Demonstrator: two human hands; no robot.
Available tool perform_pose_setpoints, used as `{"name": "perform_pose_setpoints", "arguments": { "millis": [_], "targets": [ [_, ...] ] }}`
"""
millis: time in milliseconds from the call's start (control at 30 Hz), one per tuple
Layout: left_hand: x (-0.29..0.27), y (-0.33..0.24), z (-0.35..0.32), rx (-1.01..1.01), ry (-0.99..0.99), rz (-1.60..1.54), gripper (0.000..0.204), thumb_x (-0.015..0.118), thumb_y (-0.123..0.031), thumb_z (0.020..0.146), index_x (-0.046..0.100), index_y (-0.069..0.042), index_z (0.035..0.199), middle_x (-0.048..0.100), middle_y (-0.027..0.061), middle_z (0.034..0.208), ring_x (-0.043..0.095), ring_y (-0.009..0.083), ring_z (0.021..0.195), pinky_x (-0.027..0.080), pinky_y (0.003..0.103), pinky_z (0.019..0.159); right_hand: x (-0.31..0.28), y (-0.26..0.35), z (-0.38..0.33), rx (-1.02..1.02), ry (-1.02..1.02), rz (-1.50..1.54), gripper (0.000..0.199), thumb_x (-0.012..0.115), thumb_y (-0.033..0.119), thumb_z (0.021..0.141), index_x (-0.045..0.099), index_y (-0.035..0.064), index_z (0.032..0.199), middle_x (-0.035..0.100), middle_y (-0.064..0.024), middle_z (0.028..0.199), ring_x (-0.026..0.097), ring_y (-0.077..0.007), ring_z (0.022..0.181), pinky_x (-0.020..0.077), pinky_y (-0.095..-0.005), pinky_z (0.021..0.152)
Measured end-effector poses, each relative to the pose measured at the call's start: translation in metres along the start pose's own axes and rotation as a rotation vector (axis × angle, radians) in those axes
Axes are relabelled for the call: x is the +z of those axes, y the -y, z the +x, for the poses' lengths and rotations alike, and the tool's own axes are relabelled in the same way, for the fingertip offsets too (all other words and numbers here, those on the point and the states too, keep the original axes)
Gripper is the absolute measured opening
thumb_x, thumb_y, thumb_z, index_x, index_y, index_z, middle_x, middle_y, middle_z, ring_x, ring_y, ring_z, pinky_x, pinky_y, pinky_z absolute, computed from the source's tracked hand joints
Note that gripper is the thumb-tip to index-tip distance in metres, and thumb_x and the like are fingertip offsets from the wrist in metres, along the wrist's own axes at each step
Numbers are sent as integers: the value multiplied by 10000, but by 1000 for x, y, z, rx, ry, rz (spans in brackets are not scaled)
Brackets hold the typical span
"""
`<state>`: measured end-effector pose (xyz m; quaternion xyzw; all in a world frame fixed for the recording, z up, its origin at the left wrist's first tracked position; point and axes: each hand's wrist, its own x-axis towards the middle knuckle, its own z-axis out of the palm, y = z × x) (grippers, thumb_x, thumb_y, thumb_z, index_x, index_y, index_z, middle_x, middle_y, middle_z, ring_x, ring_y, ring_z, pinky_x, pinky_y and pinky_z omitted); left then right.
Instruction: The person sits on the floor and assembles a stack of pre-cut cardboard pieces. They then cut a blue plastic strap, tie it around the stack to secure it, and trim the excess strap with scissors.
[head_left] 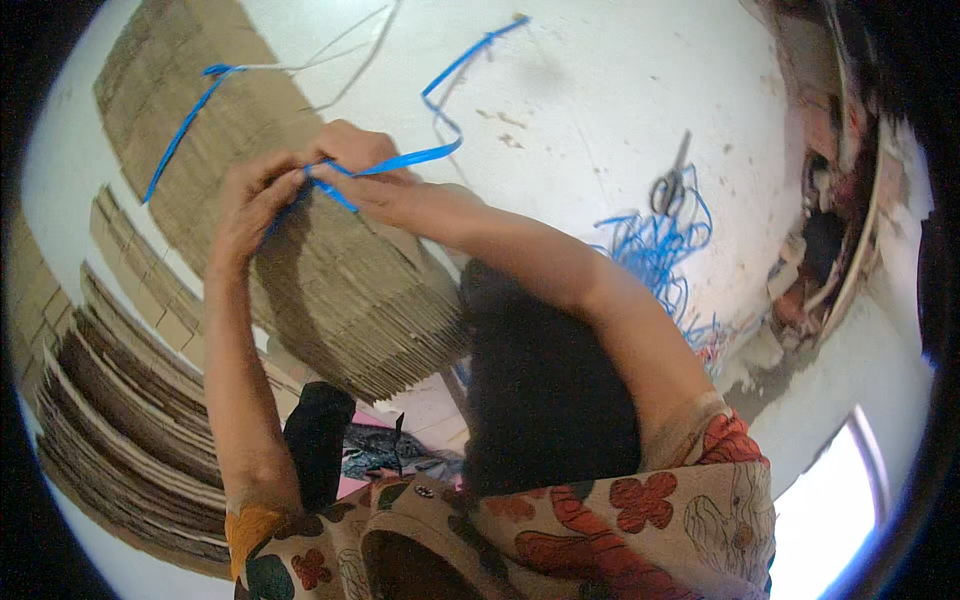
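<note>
White floor (600, 90), both hands, left (250, 200), right (365, 170), pinching blue strap (400, 160) over cardboard stack (330, 290)

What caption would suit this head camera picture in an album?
Two hands tie blue strap over stacked flat cardboard; scissors lie beyond.

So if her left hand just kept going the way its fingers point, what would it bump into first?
The left hand points up and right at the right hand. It would likely meet the blue strap pinched between them, then the right hand's fingers, which look almost touching. Depth is unclear.
</note>
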<state>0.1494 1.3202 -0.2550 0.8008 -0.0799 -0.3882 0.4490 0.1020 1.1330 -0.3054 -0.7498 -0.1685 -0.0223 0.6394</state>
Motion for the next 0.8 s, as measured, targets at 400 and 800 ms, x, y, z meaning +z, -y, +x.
{"name": "perform_pose_setpoints", "arguments": {
  "millis": [400, 800],
  "targets": [
    [5, -18, -4, 335, -180, 570, 70, 560, -65, 739, 509, -35, 777, 510, 128, 619, 511, 263, 534, 400, 352, 506, -30, 17, 14, 761, -144, 1053, 345, 486, 222, 919, 554, -9, 671, 519, -83, 562, 447, -84, 457, 301, -193, 365],
    [1, -2, -21, 92, -163, 601, 177, 596, -103, 763, 580, -66, 935, 620, 135, 842, 602, 255, 701, 466, 353, 611, -41, -59, -54, 828, 45, 826, 292, 586, 212, 842, 558, -26, 1009, 580, -99, 756, 540, -112, 521, 453, -230, 420]
  ]
}}
